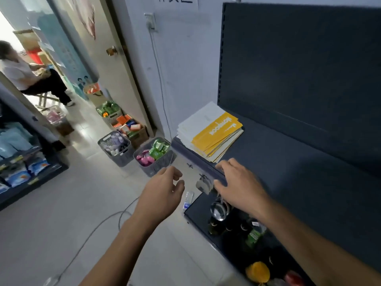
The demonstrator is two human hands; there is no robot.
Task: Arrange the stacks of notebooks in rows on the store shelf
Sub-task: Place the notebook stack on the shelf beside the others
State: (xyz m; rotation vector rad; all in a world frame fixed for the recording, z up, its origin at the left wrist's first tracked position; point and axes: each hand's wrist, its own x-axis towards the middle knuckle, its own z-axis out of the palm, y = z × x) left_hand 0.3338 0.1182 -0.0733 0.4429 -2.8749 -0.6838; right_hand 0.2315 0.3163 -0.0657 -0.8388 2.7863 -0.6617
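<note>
Both hands empty, fingers apart — left hand, right hand. Notebook stack lies just beyond right fingertips; step: reaching — next, grip and square it on shelf.

Floor clutter left of frame, lower shelf stock bottom right.
Two grey baskets at centre, cardboard box just behind them; door upper left, seated person beyond; cable across lower-left floor; bottles lower right.
</note>
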